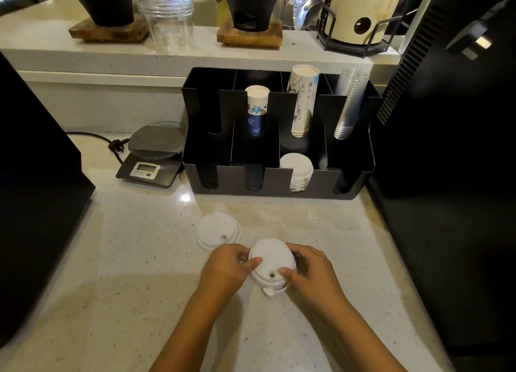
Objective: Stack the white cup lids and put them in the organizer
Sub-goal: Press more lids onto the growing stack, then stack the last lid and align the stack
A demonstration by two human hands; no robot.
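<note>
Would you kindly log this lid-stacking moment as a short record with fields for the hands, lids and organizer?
left hand: grips the left side of the held lid stack, thumb on top
right hand: grips the right side of the same stack
held lid stack: white, above the counter, between both hands
loose lids: white, on the counter, left of and beyond the hands
organizer: black, divided, behind the lids
lids in organizer: white stack, front row, third slot from left
back row: paper cups and clear cups
</note>
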